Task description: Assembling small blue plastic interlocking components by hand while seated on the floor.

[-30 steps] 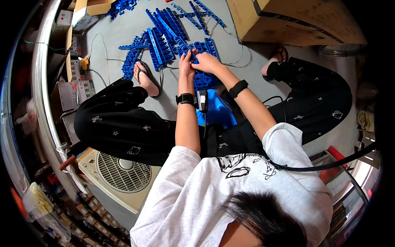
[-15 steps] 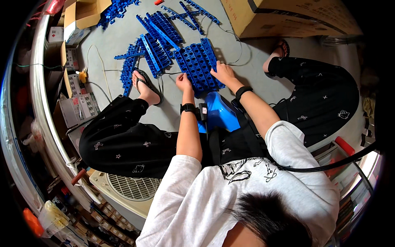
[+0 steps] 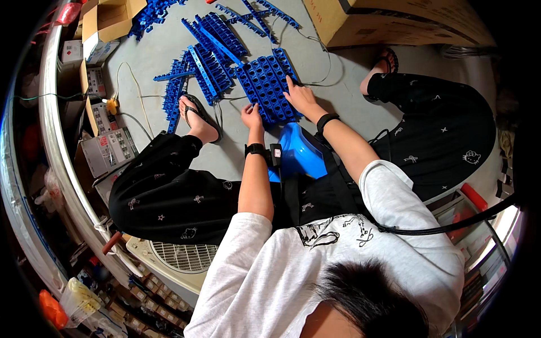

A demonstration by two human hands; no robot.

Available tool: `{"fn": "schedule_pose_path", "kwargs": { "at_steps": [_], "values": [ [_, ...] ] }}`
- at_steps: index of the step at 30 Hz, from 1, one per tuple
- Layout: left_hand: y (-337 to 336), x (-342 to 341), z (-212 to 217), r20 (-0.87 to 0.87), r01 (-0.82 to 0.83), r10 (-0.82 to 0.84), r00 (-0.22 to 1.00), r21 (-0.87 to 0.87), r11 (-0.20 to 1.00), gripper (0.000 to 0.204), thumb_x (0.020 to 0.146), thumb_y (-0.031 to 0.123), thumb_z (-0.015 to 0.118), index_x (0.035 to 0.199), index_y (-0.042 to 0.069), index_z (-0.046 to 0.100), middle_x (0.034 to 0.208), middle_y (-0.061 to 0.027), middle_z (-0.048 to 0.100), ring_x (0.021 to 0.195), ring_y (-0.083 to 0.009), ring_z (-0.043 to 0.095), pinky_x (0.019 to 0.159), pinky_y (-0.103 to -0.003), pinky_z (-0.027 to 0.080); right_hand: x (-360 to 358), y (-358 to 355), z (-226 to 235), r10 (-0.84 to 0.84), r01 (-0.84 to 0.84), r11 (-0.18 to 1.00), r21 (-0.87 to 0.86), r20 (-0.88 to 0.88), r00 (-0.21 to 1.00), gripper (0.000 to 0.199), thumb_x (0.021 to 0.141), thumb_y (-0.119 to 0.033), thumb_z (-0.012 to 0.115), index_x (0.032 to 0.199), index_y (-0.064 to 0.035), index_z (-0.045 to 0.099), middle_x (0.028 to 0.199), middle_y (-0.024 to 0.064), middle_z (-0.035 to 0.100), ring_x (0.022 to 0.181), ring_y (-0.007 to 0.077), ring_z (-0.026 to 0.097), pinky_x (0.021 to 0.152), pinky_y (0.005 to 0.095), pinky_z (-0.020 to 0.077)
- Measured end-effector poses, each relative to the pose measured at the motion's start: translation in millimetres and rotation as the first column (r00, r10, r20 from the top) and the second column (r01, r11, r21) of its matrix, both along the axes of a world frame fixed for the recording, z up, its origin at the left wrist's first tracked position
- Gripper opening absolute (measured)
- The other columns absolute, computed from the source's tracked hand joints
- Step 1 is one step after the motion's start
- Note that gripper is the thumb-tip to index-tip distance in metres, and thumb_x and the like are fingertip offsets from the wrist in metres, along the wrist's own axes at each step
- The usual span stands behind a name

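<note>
A blue plastic panel (image 3: 265, 84) made of joined strips with rows of round holes lies on the floor between my feet. My left hand (image 3: 251, 116) is at its near left edge, fingers curled and closed against that edge. My right hand (image 3: 302, 99) rests at the panel's right side, index finger stretched out along the outermost strip and touching it. The other right fingers are partly hidden. A blue plastic stool (image 3: 304, 153) shows just behind the panel, in front of my lap.
Left of the panel lie piled blue toothed strips (image 3: 209, 73), close to my left sandal (image 3: 202, 115). More loose strips (image 3: 248, 19) and a heap of small blue pieces (image 3: 155, 17) lie farther off. A large cardboard box (image 3: 394, 25) stands far right. Thin cables cross the floor.
My right hand has shifted slightly up and left along the panel's side, and its index finger now points outward along the strip. My left hand stays at the near left edge.
</note>
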State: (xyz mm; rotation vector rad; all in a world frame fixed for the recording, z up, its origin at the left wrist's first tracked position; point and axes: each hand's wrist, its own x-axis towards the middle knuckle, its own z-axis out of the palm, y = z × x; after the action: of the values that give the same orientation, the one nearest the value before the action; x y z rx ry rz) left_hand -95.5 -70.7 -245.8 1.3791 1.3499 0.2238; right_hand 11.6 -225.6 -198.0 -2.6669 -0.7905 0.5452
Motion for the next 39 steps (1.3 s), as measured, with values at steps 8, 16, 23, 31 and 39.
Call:
{"fn": "schedule_pose_path", "kwargs": {
  "at_steps": [8, 16, 23, 31, 39],
  "values": [
    [-3, 0, -8, 0.1, -0.012, 0.015, 0.995, -0.024, 1.0, 0.027, 0.07, 0.012, 0.07, 0.091, 0.004, 0.054, 0.077, -0.006, 0.06, 0.059, -0.0096, 0.049, 0.048, -0.021, 0.037, -1, 4, -7, -0.042, 0.042, 0.999, 0.004, -0.023, 0.999, 0.065, 0.084, -0.037, 0.048, 0.13, -0.0007, 0.021, 0.076, 0.0161, 0.06, 0.064, 0.0314, 0.06, 0.056, 0.0408, 0.0482],
    [-4, 16, 19, 0.049, -0.074, 0.07, 0.996, 0.092, 0.993, 0.025, 0.075, 0.015, 0.064, 0.089, -0.003, 0.053, 0.084, -0.0127, 0.059, 0.076, -0.017, 0.057, 0.068, -0.028, 0.046, 28, 20, 10, -0.268, 0.251, 0.959, 0.134, 0.131, 0.954, 0.041, 0.085, -0.036, 0.046, 0.109, -0.0026, 0.046, 0.081, 0.0172, 0.06, 0.069, 0.0333, 0.058, 0.058, 0.0426, 0.0462],
    [22, 76, 84, 0.318, -0.195, 0.137, 0.938, 0.158, 0.968, 0.019, 0.081, 0.015, 0.058, 0.089, -0.002, 0.053, 0.085, -0.0084, 0.058, 0.079, -0.0152, 0.054, 0.071, -0.027, 0.043, 188, 55, 10, -0.342, 0.211, 0.896, 0.391, 0.306, 0.888, 0.027, 0.077, -0.025, 0.055, 0.087, -0.0008, 0.052, 0.087, 0.0168, 0.054, 0.084, 0.0328, 0.052, 0.069, 0.0424, 0.0428],
    [45, 90, 107, 0.347, -0.221, 0.189, 0.919, 0.057, 0.974, 0.023, 0.081, 0.021, 0.059, 0.098, 0.005, 0.054, 0.092, -0.0026, 0.058, 0.083, -0.0099, 0.052, 0.07, -0.025, 0.04, 247, 131, 73, -0.369, 0.368, 0.928, -0.052, -0.26, 0.892, 0.021, 0.073, -0.016, 0.053, 0.086, -0.0005, 0.057, 0.079, 0.0213, 0.06, 0.076, 0.0345, 0.06, 0.066, 0.0428, 0.0476],
    [17, 118, 101, 0.345, -0.166, 0.166, 0.924, -0.03, 0.986, 0.016, 0.083, 0.019, 0.057, 0.09, 0.004, 0.056, 0.084, -0.0013, 0.056, 0.076, -0.0083, 0.051, 0.063, -0.021, 0.04, 277, 104, -9, -0.231, 0.257, 0.96, 0.106, -0.215, 0.949, 0.03, 0.069, -0.016, 0.058, 0.091, 0.0029, 0.056, 0.077, 0.0235, 0.058, 0.078, 0.036, 0.058, 0.068, 0.0428, 0.0464]
  ]
}}
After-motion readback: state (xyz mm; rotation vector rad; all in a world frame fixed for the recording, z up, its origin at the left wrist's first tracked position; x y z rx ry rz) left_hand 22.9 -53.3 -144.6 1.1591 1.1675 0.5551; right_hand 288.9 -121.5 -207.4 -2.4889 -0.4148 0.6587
